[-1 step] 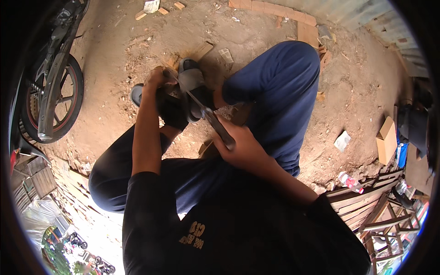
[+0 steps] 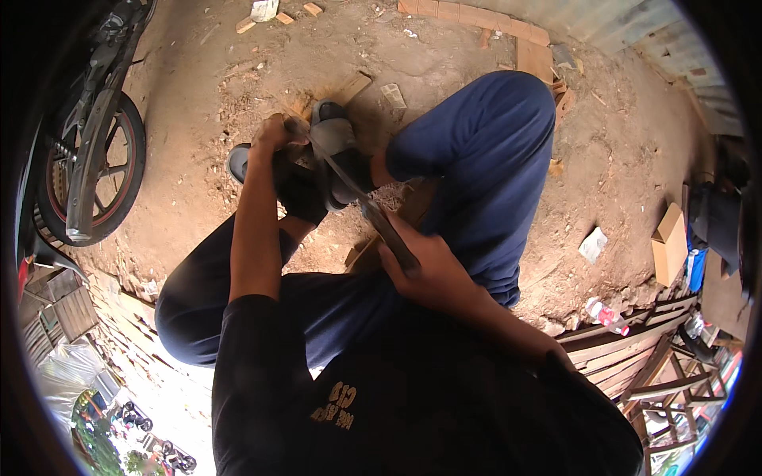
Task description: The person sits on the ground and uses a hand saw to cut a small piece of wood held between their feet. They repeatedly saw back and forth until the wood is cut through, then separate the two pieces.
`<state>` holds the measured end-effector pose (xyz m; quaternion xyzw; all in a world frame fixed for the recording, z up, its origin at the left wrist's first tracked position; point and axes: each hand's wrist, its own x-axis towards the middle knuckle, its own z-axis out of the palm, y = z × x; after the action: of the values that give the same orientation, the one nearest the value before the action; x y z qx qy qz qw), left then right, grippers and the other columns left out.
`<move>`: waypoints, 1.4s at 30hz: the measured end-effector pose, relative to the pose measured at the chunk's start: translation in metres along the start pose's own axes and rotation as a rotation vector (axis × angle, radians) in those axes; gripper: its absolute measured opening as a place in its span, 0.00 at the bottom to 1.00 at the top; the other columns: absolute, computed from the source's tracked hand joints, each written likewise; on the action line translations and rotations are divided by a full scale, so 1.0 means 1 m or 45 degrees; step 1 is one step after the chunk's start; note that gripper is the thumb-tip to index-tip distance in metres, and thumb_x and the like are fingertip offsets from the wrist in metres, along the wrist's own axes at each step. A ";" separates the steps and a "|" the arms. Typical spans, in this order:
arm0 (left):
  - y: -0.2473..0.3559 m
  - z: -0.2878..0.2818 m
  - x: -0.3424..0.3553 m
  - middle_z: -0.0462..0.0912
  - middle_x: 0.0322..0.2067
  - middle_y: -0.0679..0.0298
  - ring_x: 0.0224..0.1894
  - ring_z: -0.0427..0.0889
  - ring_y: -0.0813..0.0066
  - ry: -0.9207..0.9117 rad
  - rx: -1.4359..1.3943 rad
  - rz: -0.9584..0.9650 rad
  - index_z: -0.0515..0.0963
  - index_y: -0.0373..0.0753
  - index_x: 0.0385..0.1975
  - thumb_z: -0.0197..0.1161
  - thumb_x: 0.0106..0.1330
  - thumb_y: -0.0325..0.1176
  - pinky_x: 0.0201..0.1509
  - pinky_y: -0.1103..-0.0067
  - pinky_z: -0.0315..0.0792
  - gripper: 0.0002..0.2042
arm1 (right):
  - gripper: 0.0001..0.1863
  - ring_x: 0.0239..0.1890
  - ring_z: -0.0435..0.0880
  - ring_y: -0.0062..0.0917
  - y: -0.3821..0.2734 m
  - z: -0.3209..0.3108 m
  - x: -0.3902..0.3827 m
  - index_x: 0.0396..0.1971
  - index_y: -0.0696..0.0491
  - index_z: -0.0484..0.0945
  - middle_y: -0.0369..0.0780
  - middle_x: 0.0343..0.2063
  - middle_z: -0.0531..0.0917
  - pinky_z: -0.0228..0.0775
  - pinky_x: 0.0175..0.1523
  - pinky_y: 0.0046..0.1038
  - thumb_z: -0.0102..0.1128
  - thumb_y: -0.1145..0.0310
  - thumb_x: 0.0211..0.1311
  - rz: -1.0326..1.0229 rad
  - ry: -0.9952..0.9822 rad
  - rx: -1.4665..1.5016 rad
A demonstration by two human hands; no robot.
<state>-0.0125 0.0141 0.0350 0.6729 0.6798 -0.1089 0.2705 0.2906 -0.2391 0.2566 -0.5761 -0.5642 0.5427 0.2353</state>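
Right hand [image 2: 432, 260]: fingers wrapped round bladed tool [image 2: 386, 230]. Blade [image 2: 339, 170] slants from them to left hand [image 2: 274, 135], fingers curled, hold unclear. Gold lettering [image 2: 344, 394] on black shirt [image 2: 460, 404] below right fingers; red-labelled bottle [image 2: 607, 316] rightward.

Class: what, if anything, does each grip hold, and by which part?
The right grip holds a long, narrow, grey-bladed tool by its dark handle; the left grip's hold is unclear.
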 end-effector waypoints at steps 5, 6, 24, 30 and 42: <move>0.000 -0.002 -0.004 0.80 0.50 0.45 0.56 0.77 0.50 -0.113 -0.030 -0.073 0.76 0.32 0.48 0.83 0.35 0.49 0.58 0.64 0.72 0.40 | 0.22 0.30 0.85 0.42 -0.001 -0.005 0.008 0.56 0.62 0.70 0.52 0.29 0.81 0.74 0.39 0.33 0.57 0.70 0.63 -0.014 0.048 0.169; 0.009 -0.016 0.007 0.80 0.50 0.45 0.56 0.77 0.51 -0.112 -0.031 -0.077 0.76 0.32 0.48 0.83 0.35 0.49 0.58 0.64 0.72 0.40 | 0.23 0.30 0.85 0.42 -0.001 -0.006 0.025 0.56 0.62 0.70 0.53 0.29 0.81 0.74 0.38 0.33 0.57 0.71 0.63 -0.012 0.034 0.092; -0.040 0.003 0.041 0.82 0.44 0.43 0.51 0.81 0.49 -0.071 -0.084 0.034 0.79 0.30 0.44 0.81 0.38 0.49 0.54 0.62 0.74 0.36 | 0.30 0.24 0.82 0.47 -0.018 -0.022 -0.042 0.65 0.58 0.60 0.52 0.21 0.81 0.77 0.34 0.43 0.54 0.66 0.65 0.015 -0.045 0.041; -0.028 0.004 0.046 0.83 0.43 0.45 0.48 0.82 0.51 -0.075 -0.116 0.055 0.79 0.31 0.44 0.80 0.37 0.48 0.51 0.64 0.75 0.35 | 0.26 0.31 0.87 0.38 -0.017 -0.023 -0.047 0.61 0.61 0.66 0.51 0.27 0.83 0.76 0.34 0.31 0.56 0.71 0.65 -0.118 0.123 -0.066; -0.004 -0.011 0.019 0.83 0.42 0.41 0.47 0.83 0.50 0.057 0.013 0.085 0.78 0.25 0.42 0.80 0.31 0.53 0.51 0.65 0.76 0.41 | 0.26 0.27 0.85 0.21 -0.009 -0.027 -0.027 0.60 0.63 0.68 0.47 0.25 0.83 0.72 0.34 0.22 0.60 0.75 0.62 -0.065 0.112 0.136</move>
<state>-0.0182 0.0358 0.0332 0.6990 0.6621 -0.0883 0.2553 0.3176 -0.2518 0.2823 -0.5713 -0.5380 0.5400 0.3042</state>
